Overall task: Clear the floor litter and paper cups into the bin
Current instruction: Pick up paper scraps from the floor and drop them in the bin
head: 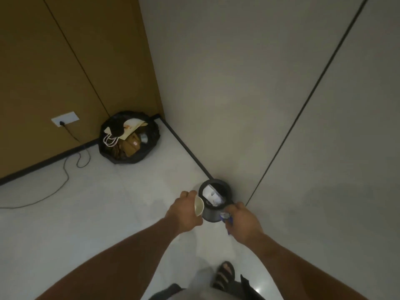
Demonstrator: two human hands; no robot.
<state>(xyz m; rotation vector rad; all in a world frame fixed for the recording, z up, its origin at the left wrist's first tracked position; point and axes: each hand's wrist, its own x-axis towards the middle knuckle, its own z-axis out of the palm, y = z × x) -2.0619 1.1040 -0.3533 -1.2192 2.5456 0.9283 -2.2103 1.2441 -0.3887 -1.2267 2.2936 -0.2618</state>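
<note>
Loads of open floor [108, 213] off to the side of the left grip [184, 213], while the wall [238, 105] crowds the right grip [244, 221]. A stuffed black rubbish bag [129, 159] sits well ahead of the left one. The small bin [211, 215] is just in front, between both. Left is curled round a paper cup [198, 206], right pinches a crumpled wrapper [225, 216]. Looks like drop time: get over the rim and let go.

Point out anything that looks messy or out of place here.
The black bin bag in the corner is stuffed, with paper bags poking above its rim. A cable from the wall socket trails in loose loops across the floor.
</note>
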